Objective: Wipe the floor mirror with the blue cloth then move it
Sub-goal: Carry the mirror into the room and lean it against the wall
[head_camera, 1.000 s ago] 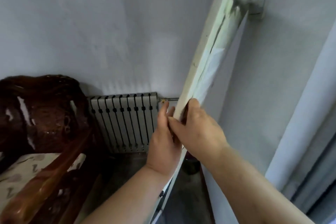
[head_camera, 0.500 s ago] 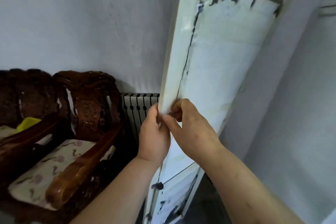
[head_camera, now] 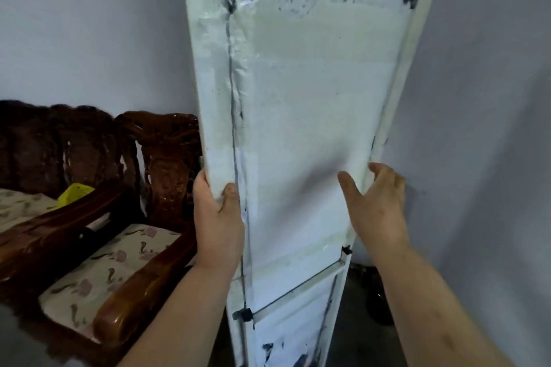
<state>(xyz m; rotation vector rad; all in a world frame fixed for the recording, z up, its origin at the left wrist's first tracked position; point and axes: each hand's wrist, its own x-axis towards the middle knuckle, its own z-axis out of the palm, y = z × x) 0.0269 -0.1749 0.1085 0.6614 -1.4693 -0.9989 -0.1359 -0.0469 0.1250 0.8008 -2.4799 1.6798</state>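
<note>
Mirror [head_camera: 313, 116] upright, back toward camera, beside the chair [head_camera: 167, 158]. Left hand [head_camera: 217, 217] clamps left edge to steady it; right hand [head_camera: 375, 202] fingers spread wide at right edge, contact unclear, likely for 2-hand carry.

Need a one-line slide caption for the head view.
Left hand grips the left edge of the floor mirror, white back toward camera; open right hand at its right edge.
</note>
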